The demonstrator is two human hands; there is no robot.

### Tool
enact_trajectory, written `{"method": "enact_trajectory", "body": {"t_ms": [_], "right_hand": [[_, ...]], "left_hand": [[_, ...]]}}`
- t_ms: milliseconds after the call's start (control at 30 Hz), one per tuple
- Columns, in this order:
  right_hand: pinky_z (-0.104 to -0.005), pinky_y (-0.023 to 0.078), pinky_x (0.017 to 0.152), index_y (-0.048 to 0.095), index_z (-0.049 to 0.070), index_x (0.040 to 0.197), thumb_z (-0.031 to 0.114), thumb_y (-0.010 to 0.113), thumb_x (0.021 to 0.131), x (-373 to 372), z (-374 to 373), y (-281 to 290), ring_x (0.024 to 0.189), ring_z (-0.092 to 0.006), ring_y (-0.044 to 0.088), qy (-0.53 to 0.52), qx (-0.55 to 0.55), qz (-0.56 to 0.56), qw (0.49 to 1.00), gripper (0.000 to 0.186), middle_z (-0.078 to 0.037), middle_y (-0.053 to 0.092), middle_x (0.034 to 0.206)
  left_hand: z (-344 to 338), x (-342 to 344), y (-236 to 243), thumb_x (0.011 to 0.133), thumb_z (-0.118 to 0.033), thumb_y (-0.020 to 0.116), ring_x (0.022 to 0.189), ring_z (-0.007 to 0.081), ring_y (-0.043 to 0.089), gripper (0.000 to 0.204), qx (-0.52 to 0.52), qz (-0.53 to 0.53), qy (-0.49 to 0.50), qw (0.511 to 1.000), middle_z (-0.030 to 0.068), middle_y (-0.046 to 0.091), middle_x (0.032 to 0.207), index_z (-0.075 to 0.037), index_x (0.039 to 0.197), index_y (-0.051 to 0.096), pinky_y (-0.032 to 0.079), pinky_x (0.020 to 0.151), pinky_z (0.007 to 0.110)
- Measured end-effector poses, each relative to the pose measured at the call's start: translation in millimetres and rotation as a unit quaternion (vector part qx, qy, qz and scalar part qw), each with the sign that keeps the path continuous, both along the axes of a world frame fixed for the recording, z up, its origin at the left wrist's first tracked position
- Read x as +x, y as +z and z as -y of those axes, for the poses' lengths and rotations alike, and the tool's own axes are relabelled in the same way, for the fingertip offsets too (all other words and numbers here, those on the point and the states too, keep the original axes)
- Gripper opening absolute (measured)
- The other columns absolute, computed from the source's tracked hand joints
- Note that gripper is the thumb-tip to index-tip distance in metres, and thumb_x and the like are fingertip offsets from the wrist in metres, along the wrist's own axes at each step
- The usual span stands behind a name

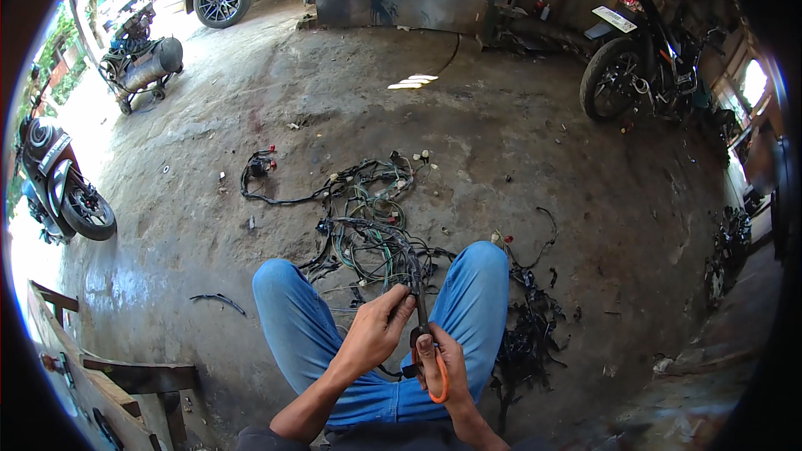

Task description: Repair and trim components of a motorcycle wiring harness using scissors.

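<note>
A tangled wiring harness [368,234] of black-wrapped bundles and green wires lies on the floor ahead of my knees. One of its dark bundles [420,309] rises between my legs to my hands. My left hand [373,330] is closed, thumb and fingers pinching the bundle on its left side. Just below and to the right, my right hand [443,359] is closed around a tool with an orange looped handle [439,392], apparently scissors, with its thumb beside the bundle's lower end. The tool's blades are hidden. Small black connector pieces show beside the right hand.
Black tape scraps [535,326] are heaped right of my knee. A loose wire piece [219,302] lies left. Motorcycles stand at left [67,184] and far right [639,58]. An air compressor [150,67] stands far left; a wooden bench [92,401] is near left.
</note>
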State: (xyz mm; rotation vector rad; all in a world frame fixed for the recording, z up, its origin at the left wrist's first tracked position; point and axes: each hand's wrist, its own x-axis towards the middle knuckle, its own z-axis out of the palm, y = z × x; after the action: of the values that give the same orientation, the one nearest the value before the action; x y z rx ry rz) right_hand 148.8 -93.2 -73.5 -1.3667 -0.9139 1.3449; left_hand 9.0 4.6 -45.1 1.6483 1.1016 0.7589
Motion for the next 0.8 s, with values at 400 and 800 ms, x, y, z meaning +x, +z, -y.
{"method": "enact_trajectory", "body": {"t_ms": [400, 800], "right_hand": [[-0.0219, 0.034, 0.033, 0.056, 0.006, 0.092, 0.067, 0.048, 0.105, 40, 1, 29, 0.039, -0.0047, 0.04, 0.099, -0.132, -0.21, 0.964, 0.062, 0.002, 0.046, 0.06], [-0.0185, 0.049, 0.03, 0.047, -0.003, 0.097, 0.07, 0.032, 0.105, 70, -8, 13, 0.041, -0.0073, 0.049, 0.211, -0.168, -0.605, 0.749, 0.074, -0.009, 0.047, 0.08]], "left_hand": [[-7, -12, -3, 0.107, -0.016, 0.061, 0.089, 0.0468, 0.064, 0.022, 0.102, -0.043, -0.064, 0.992, 0.0234, 0.066, 0.1, 0.003, 0.118, 0.061, 0.051, 0.077, 0.046], [-21, -39, -9, 0.107, -0.019, 0.06, 0.084, 0.0415, 0.061, 0.023, 0.041, -0.045, -0.164, 0.985, 0.0232, 0.061, 0.092, 0.002, 0.117, 0.061, 0.049, 0.076, 0.046]]}}
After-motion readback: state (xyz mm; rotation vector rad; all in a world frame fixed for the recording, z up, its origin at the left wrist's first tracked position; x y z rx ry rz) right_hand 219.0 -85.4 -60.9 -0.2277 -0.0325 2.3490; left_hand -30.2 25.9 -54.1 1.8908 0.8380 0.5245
